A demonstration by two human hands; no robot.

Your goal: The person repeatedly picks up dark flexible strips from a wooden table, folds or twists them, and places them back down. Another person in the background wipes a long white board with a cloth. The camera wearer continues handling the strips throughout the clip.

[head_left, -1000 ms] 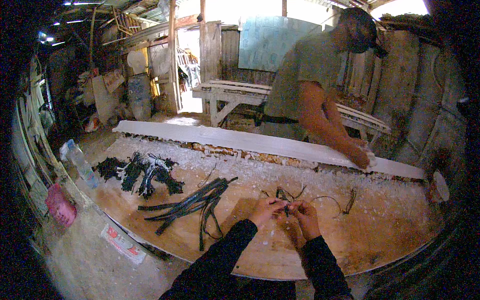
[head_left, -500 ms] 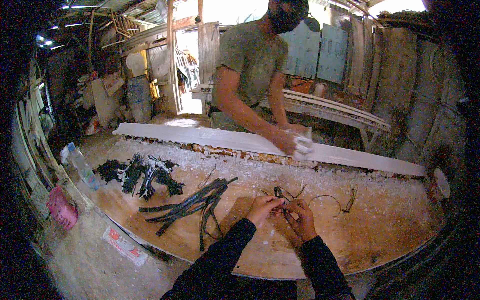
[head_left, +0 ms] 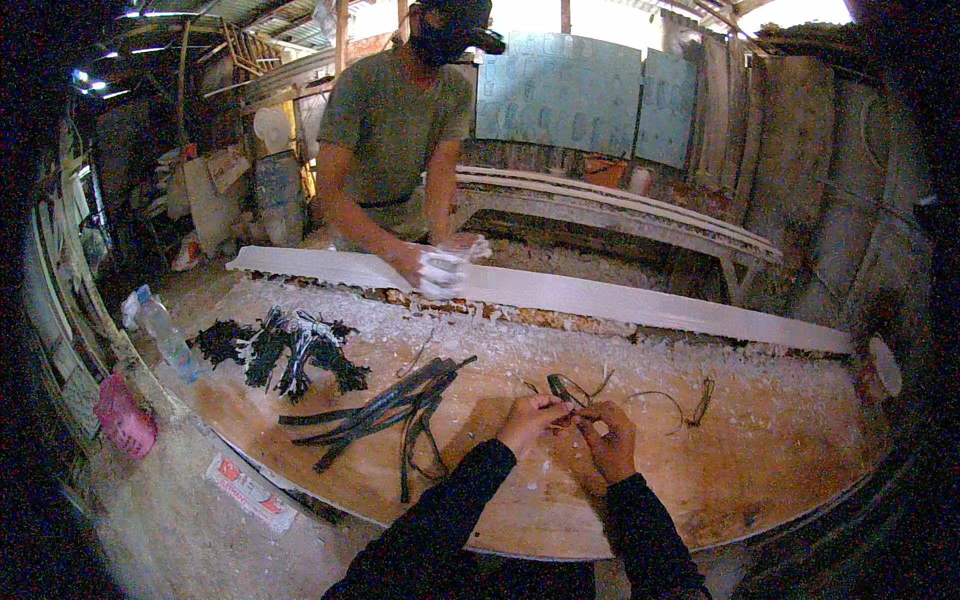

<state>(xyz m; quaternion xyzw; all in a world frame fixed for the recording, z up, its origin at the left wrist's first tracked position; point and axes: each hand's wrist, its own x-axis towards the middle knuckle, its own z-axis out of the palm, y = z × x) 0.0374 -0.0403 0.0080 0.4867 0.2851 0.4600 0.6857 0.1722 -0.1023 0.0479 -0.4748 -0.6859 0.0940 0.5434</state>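
Note:
Fingertips pinched, my left hand grips a thin black strip whose looped end sticks up beyond the fingers. Close beside it, my right hand pinches the same strip, the fingertips of both hands nearly touching. The fingers hide the middle of the strip. To the left of my hands, a loose pile of longer black strips lies on the wooden board. Farther left sit several tangled black and whitish bundles. Right of my hands lies a thin dark curled piece.
Across the board runs a long white moulding, with white crumbs along its near side. Behind it a person presses whitened hands onto it. At the left are a plastic bottle and a pink basket; a white round-faced object stands far right.
The person opposite has moved left, hands sliding along the moulding. My hands stay in nearly the same place, with small finger shifts; a strip end below my right fingers no longer shows.

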